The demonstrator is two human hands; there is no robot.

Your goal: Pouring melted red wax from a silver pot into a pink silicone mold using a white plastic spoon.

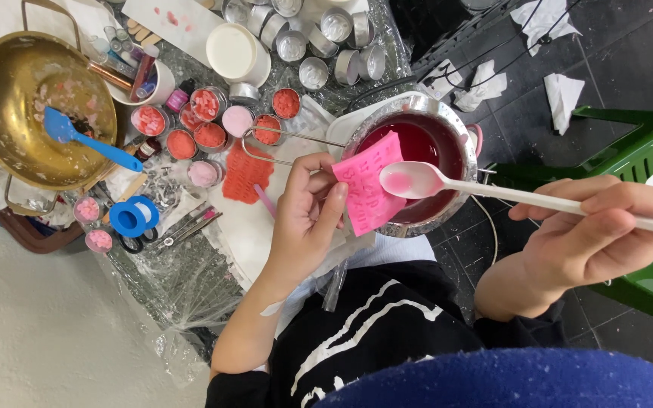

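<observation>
Small tins crowd the surface left of the metal pot; a brass bowl blocks the far left, and bare surface lies nearer the person.

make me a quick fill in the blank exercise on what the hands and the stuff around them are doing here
1. The right hand holds a long white ____ over the metal pot of red liquid.
2. The left hand pinches a pink ____ at the pot's rim.
3. A ____ spatula rests in the brass bowl.
4. On the floor to the right of the pot stands a ____ plastic chair.

Missing words: spoon; paper note; blue; green
</observation>
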